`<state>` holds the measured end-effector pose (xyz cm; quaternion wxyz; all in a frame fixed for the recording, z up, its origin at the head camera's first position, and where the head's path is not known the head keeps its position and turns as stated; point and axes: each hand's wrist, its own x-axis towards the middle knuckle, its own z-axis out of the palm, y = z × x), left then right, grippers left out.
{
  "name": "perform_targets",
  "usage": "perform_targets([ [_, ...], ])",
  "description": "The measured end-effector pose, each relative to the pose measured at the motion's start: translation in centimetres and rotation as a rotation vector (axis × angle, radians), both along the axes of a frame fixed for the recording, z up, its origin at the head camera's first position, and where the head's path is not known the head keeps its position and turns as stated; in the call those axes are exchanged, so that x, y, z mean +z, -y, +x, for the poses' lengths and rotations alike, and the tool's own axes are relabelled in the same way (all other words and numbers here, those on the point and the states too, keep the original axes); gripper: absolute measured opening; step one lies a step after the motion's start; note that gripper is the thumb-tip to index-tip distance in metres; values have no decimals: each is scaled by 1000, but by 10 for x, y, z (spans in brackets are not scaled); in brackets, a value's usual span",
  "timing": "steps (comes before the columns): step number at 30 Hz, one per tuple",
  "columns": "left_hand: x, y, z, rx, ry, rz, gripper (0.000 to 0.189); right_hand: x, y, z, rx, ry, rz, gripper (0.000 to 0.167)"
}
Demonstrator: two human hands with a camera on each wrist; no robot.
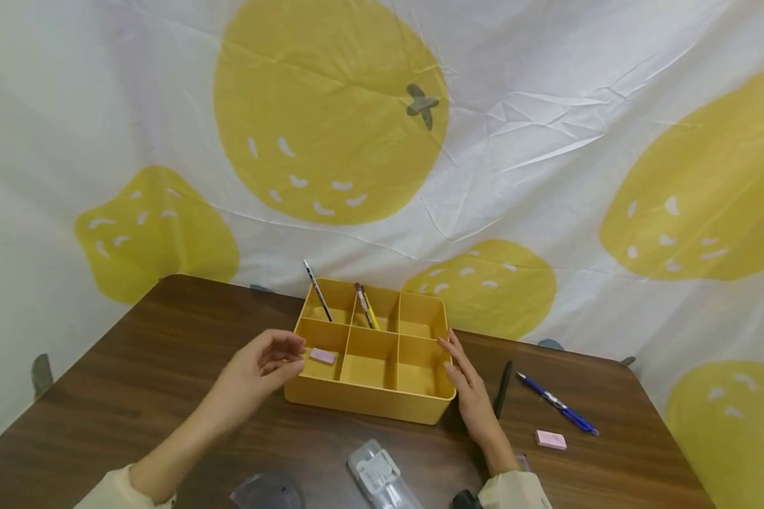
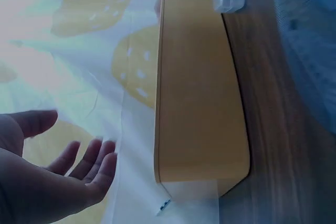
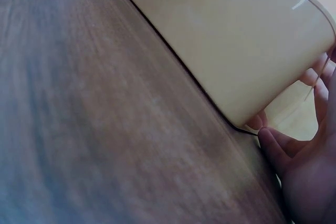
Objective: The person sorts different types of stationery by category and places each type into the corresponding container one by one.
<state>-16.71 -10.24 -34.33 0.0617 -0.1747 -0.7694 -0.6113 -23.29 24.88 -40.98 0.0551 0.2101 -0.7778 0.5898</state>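
Observation:
A yellow six-compartment organizer box [image 1: 369, 403] stands on the table. A pink eraser [image 1: 322, 355] lies in its front left compartment. In the back left compartment leans a patterned pencil [image 1: 318, 291], and in the back middle one stand a brown-tipped pen [image 1: 362, 297] and a yellow one. My left hand [image 1: 264, 367] is at the box's left side, fingers loosely bent and holding nothing; the left wrist view shows it apart from the box, palm turned up. Against the box's right side rests my right hand [image 1: 474, 396], its fingers extended along the wall and rim.
Right of the box lie a black pen [image 1: 503, 387], a blue pen [image 1: 558, 404] and another pink eraser [image 1: 550, 440]. Clear plastic packaging [image 1: 382, 474] and a dark translucent object [image 1: 267, 493] lie in front. A fruit-print cloth [image 1: 516, 177] hangs behind the table.

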Motion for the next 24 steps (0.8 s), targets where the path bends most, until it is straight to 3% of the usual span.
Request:
perform_targets([
  [6, -10, 9, 22, -130, -8, -72, 36, 1, 0, -1, -2, -1, 6, 43],
  [11, -24, 20, 33, -222, 32, -196, 38, 2, 0, 0, -4, 12, 13, 43],
  [14, -35, 26, 36, -273, 77, -248, 42, 2, 1, -1, -2, 7, 5, 43],
  [21, -61, 29, 37, -375, 177, -268, 48, 2, 1, 0, 3, 6, -2, 43],
  [24, -69, 29, 37, -419, 189, -309, 50, 2, 1, 1, 5, 8, 1, 43],
])
